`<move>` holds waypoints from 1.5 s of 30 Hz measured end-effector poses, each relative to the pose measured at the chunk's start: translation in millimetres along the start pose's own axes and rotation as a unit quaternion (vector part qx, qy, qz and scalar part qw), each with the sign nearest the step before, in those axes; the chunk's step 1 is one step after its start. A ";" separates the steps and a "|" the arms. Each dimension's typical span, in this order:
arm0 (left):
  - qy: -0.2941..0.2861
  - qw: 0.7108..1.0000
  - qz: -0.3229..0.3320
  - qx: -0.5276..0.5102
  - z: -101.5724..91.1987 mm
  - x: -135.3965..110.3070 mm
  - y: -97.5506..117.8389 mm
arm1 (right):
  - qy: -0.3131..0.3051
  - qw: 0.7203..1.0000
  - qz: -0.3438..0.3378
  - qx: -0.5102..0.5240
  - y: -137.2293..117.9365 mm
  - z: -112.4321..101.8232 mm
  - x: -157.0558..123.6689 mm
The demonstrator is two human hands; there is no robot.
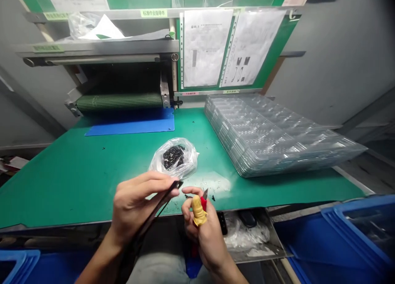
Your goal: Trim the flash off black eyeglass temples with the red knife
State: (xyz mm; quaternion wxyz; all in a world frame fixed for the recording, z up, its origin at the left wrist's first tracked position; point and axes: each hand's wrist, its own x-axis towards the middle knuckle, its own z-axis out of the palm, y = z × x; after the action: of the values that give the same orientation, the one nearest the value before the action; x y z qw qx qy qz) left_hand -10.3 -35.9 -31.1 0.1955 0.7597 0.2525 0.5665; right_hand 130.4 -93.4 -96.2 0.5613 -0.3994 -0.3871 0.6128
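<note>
My left hand (135, 203) is closed on a long, thin black plastic strip (159, 206), pinching its upper end between thumb and fingers. The strip slants down toward my lap, and its lower part is dark and hard to make out. In my right hand (208, 230) is a red-handled cutting tool (204, 201) with a pointed metal tip facing up. A yellow finger cot (199, 212) covers my right thumb. The tool's tip is to the right of the strip, apart from it. Just beyond my hands, a clear plastic bag (189, 162) holds small black scraps (173, 156).
Stacked clear plastic trays (271, 136) stand at the right of the green tabletop (61, 168). A conveyor roller (120, 103) is at the back left above a blue sheet (138, 123). Below the edge are an open drawer (274, 238) and blue bins (342, 243). Black bits lie about.
</note>
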 end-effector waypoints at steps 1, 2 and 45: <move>-0.068 0.994 -0.070 -0.041 -5.5 -5.0 1.8 | -0.004 0.999 -0.032 -0.030 -2.1 -2.4 -1.3; -0.125 0.981 -0.128 -0.071 -10.5 -11.0 3.4 | -0.013 0.996 -0.059 -0.062 -5.0 -4.6 -2.2; -0.148 0.805 -0.460 -0.344 -6.6 27.1 10.7 | -0.123 0.794 -0.317 -0.504 -96.1 -40.8 5.9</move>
State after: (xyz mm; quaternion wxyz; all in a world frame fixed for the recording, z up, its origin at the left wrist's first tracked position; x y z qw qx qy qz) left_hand -8.6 -28.0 -2.4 0.7170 0.5117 0.3288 0.3405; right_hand 204.2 -79.7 -23.3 0.3915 -0.4017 -0.8117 0.1624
